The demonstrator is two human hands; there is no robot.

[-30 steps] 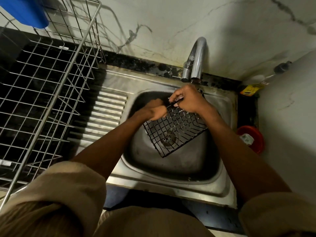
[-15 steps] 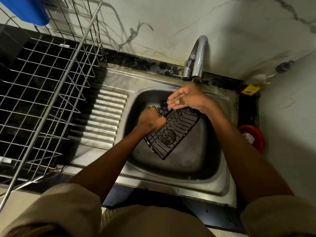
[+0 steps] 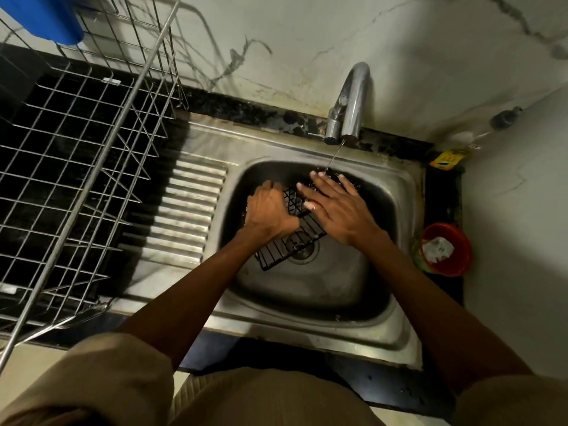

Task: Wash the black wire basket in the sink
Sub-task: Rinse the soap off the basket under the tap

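The black wire basket (image 3: 292, 244) sits tilted inside the steel sink (image 3: 307, 290), above the drain. My left hand (image 3: 270, 212) grips the basket's left edge with curled fingers. My right hand (image 3: 335, 204) lies flat on the basket's upper part, fingers spread and pointing up-left. A thin stream of water runs from the tap (image 3: 350, 103) onto the basket's far end by my right fingertips. Both hands hide much of the basket.
A large metal wire dish rack (image 3: 80, 167) fills the left counter, with a blue object (image 3: 43, 16) at its top corner. The ribbed drainboard (image 3: 181, 216) lies between rack and basin. A red bowl (image 3: 445, 247) and a yellow packet (image 3: 448, 156) sit on the right.
My right hand has flattened from a pinching grip to an open palm on the basket. The basket has turned and dropped lower in the basin. My left hand moved up along its left edge.
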